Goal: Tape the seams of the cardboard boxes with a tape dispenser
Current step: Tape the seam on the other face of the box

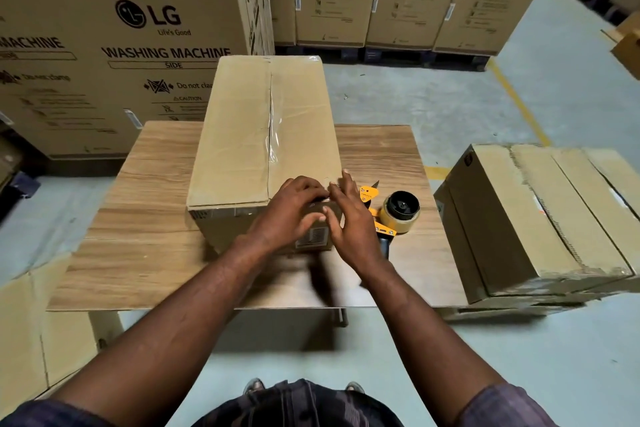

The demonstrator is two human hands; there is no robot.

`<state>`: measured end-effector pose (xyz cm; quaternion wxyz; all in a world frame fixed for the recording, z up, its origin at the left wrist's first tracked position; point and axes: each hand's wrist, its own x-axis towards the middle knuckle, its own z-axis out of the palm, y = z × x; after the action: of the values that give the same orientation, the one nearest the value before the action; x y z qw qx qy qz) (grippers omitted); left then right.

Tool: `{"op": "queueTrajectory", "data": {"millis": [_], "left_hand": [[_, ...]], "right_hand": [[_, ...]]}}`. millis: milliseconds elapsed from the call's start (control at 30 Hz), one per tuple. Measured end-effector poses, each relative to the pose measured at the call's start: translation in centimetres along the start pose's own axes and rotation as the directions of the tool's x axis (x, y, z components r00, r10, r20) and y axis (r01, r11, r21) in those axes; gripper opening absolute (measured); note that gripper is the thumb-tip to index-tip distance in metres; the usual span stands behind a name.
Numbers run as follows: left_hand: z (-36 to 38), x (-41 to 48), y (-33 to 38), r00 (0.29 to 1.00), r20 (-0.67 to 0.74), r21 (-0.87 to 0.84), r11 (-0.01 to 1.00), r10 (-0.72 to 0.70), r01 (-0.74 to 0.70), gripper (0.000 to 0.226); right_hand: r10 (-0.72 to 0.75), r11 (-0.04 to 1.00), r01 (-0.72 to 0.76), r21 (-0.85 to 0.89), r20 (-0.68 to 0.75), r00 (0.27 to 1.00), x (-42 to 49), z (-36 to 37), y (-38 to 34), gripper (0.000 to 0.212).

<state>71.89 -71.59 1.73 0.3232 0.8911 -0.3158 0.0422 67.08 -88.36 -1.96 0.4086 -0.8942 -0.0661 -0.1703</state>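
A long cardboard box [239,135] lies on the wooden table [138,225], its top seam covered with clear tape [273,135]. My left hand [294,215] and my right hand [349,218] press flat on the box's near right corner, over the top edge and the near face, fingers spread, holding nothing. A yellow tape dispenser [391,215] with a roll of tape lies on the table just to the right of my right hand, partly hidden behind it.
A stack of cardboard boxes [540,218] stands right of the table. Large washing machine cartons [114,45] fill the left and the back wall. Flat cardboard [20,322] lies on the floor at the left. A yellow line [519,104] marks the floor.
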Motion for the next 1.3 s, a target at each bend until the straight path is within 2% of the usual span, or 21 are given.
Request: {"op": "queueTrajectory", "data": {"millis": [133, 200, 300, 433, 567, 667, 767, 833, 967, 1067, 1167, 1300], "left_hand": [[-1.4, -1.0, -1.1, 0.983, -0.172, 0.144, 0.985, -0.067, 0.093, 0.019], [-1.9, -1.6, -1.8, 0.979, -0.177, 0.171, 0.976, -0.105, 0.135, 0.020], [-1.8, -2.1, -2.1, 0.982, -0.158, 0.185, 0.974, -0.101, 0.130, 0.027], [-2.0, -2.5, -2.1, 0.989, -0.109, 0.178, 0.977, -0.103, 0.121, 0.044], [-2.6, -2.9, -2.1, 0.979, -0.178, 0.171, 0.977, -0.099, 0.130, 0.021], [-3.2, -3.7, -3.1, 0.963, -0.214, 0.171, 0.965, -0.162, 0.200, 0.022], [-3.6, -4.5, -3.2, 0.977, -0.133, 0.207, 0.960, -0.164, 0.189, 0.042], [-4.1, -4.6, -2.9, 0.976, -0.133, 0.223, 0.955, -0.170, 0.197, 0.042], [-5.3, -5.0, -4.1, 0.954, -0.214, 0.199, 0.947, -0.208, 0.251, 0.026], [-6.0, -5.8, -5.3, 0.958, -0.188, 0.191, 0.949, -0.216, 0.252, 0.034], [-6.6, -6.2, -5.7, 0.974, -0.098, 0.179, 0.959, -0.205, 0.220, 0.048], [-7.4, -6.3, -6.0, 0.972, -0.179, 0.184, 0.966, -0.150, 0.183, 0.031]], "right_hand": [[-0.110, 0.986, 0.121, -0.115, 0.098, 0.989, 1.3, -0.1, -0.6, 0.038], [-0.135, 0.979, 0.146, -0.139, 0.086, 0.987, 1.1, 0.1, -0.3, 0.042], [-0.145, 0.976, 0.150, -0.155, 0.048, 0.988, 0.7, 0.6, 0.0, 0.037], [-0.156, 0.960, 0.159, -0.230, 0.031, 0.987, 0.9, 0.9, -0.9, 0.034], [-0.248, 0.948, 0.234, -0.217, -0.040, 0.968, 2.0, 0.9, -2.1, 0.015], [-0.267, 0.945, 0.256, -0.203, -0.030, 0.963, 1.8, 1.0, -1.5, 0.019], [-0.243, 0.944, 0.243, -0.221, 0.032, 0.970, 1.2, 0.8, -1.0, 0.038], [-0.208, 0.948, 0.211, -0.239, 0.036, 0.977, 1.7, 0.9, -2.0, 0.029], [-0.210, 0.942, 0.218, -0.255, 0.059, 0.976, 2.9, 2.2, -4.3, 0.011], [-0.187, 0.943, 0.188, -0.276, 0.031, 0.982, 2.3, 2.7, -4.1, 0.014], [-0.142, 0.942, 0.142, -0.303, 0.024, 0.990, 1.5, 2.9, -4.4, 0.033], [-0.133, 0.937, 0.138, -0.320, 0.037, 0.990, 2.5, 4.3, -6.6, 0.017]]}}
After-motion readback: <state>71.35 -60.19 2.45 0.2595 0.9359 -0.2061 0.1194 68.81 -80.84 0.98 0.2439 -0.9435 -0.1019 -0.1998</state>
